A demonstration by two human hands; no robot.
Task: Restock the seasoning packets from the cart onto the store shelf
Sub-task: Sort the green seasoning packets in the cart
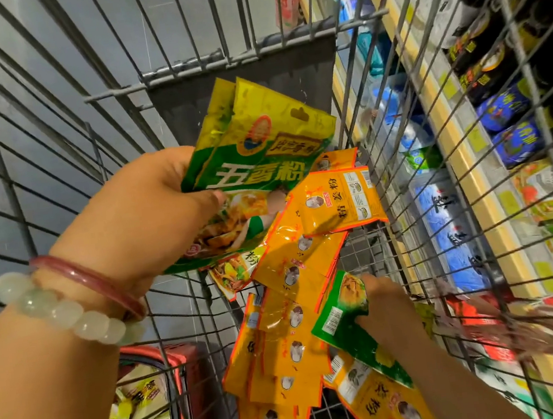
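Stocked store shelf (pixel 463 167) ran beside the cart (pixel 53 138), where the left hand (pixel 152 216) clutched gathered green packets (pixel 261 149) while the right hand (pixel 387 303) pinched another green packet (pixel 344 318) off the orange packets (pixel 284 346), seemingly collecting one kind.

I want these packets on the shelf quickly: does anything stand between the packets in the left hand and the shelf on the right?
Yes. The cart's wire side stands between the green packets in the left hand and the shelf; they must be lifted over its rim first.
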